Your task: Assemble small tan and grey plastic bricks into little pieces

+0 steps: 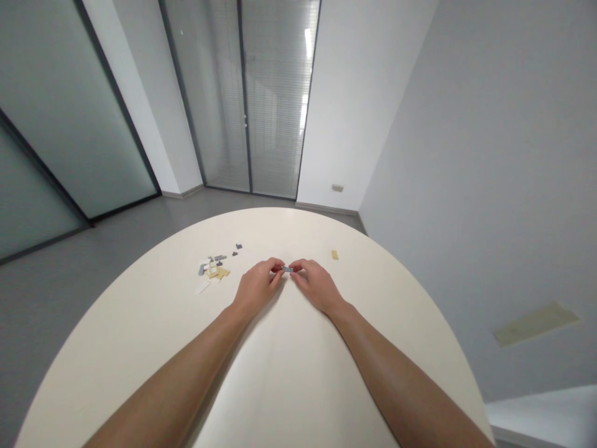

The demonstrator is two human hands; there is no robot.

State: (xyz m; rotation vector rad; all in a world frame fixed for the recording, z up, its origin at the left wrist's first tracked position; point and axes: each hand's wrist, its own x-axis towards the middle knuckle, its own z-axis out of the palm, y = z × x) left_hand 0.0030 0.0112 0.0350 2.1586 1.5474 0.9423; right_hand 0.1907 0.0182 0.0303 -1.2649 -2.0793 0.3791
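Between my two hands, near the middle of the round table, is a small grey-blue piece [287,269] that looks like a toy building brick. My left hand [259,283] pinches its left end with thumb and fingers. At the other end, the fingertips of my right hand [318,285] close on it too. The fingers cover parts of the piece, so its exact shape is hidden. To the left of my left hand lies a loose pile of small bricks [220,272] in tan, white and grey. A single tan brick [334,254] rests beyond my right hand.
The white round table [280,386] has its curved far edge a short way past my hands. Two small dark bricks [239,246] lie just behind the pile. A glass partition [275,112] and a grey wall [489,186] stand beyond the table.
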